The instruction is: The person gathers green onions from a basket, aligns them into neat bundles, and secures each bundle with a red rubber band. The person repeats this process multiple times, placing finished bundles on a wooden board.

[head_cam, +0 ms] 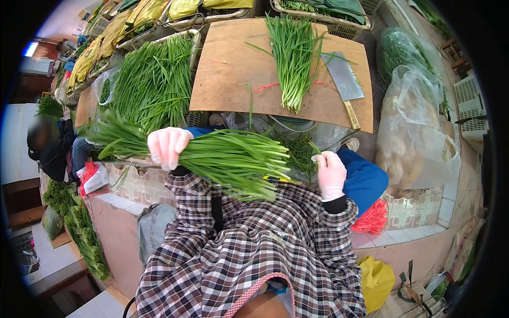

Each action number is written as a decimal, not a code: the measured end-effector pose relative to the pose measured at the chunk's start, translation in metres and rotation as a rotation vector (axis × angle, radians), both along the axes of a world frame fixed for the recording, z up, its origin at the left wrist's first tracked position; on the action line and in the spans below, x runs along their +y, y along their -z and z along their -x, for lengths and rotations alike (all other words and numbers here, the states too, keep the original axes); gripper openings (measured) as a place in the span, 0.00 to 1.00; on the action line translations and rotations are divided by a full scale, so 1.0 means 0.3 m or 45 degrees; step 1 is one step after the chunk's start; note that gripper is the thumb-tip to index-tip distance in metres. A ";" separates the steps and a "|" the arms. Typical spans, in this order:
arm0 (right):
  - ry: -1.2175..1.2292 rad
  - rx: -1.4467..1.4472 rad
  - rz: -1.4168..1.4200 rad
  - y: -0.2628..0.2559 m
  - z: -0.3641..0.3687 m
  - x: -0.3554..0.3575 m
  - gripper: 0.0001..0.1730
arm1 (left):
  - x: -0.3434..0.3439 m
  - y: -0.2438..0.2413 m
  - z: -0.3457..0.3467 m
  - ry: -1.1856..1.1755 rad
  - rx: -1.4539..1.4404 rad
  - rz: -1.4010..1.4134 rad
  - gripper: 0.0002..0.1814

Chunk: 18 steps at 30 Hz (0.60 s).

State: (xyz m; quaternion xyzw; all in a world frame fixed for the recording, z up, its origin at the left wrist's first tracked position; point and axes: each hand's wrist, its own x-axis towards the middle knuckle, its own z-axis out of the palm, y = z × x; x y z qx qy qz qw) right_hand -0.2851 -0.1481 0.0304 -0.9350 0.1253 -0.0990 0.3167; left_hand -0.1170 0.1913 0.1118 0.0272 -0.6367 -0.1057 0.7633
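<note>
My left hand (pixel 169 148), in a pale thin glove, is closed around a bunch of Chinese chives (pixel 238 159) above my lap, pale stem ends pointing right. To its right, my right hand (pixel 331 171), gloved likewise, pinches a short green leaf piece (pixel 314 148) between thumb and fingers. Beyond both hands lies a wooden board (pixel 230 79). Another bunch of chives (pixel 295 63) rests on it, across a red tie (pixel 265 87). Beside that bunch lies a cleaver (pixel 344 77) with green bits on its blade.
A crate of chives (pixel 153 79) stands left of the board. Clear plastic bags (pixel 417 139) stand at right. Loose green trimmings (pixel 300 153) lie below the board's near edge. Red ties (pixel 372 218) hang by my right knee. Another person (pixel 51 143) sits at far left.
</note>
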 end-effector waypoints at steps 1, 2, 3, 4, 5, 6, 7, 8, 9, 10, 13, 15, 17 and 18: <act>-0.047 0.086 -0.195 -0.006 0.006 -0.022 0.13 | 0.004 -0.016 0.003 0.032 0.030 0.005 0.04; -0.117 0.092 -0.388 -0.007 0.008 -0.023 0.19 | 0.016 -0.023 0.000 0.024 0.013 -0.028 0.04; -0.246 -0.126 -0.367 -0.027 -0.008 -0.005 0.19 | 0.022 -0.033 -0.002 0.020 -0.004 -0.066 0.05; -0.373 0.054 -0.675 -0.051 -0.019 0.008 0.18 | 0.020 -0.038 -0.002 -0.005 -0.013 -0.115 0.05; -0.498 0.238 -0.983 -0.078 -0.029 0.021 0.17 | 0.019 -0.043 -0.002 -0.030 -0.021 -0.165 0.05; -0.609 0.382 -1.174 -0.100 -0.037 0.041 0.17 | 0.009 -0.043 -0.007 -0.047 -0.031 -0.210 0.05; -0.546 0.350 -1.245 -0.103 -0.035 0.076 0.17 | -0.001 -0.045 -0.008 -0.032 -0.018 -0.192 0.04; -0.493 0.331 -1.281 -0.106 -0.048 0.096 0.16 | -0.013 -0.045 -0.008 -0.017 -0.005 -0.174 0.04; -0.445 0.315 -1.319 -0.104 -0.062 0.112 0.15 | -0.020 -0.043 -0.002 -0.006 0.010 -0.159 0.04; -0.413 0.217 -1.414 -0.101 -0.070 0.123 0.14 | -0.026 -0.040 0.009 -0.038 0.068 -0.144 0.04; -0.380 0.255 -1.711 -0.091 -0.076 0.109 0.13 | -0.020 -0.022 0.020 -0.059 0.160 -0.123 0.05; -0.396 0.297 -1.757 -0.091 -0.077 0.107 0.12 | -0.015 -0.013 0.031 -0.064 0.226 -0.120 0.07; -0.436 0.370 -1.687 -0.105 -0.082 0.101 0.11 | -0.024 -0.008 0.041 -0.072 0.301 -0.118 0.07; -0.470 0.423 -1.596 -0.118 -0.087 0.099 0.11 | -0.025 -0.008 0.037 -0.067 0.288 -0.163 0.08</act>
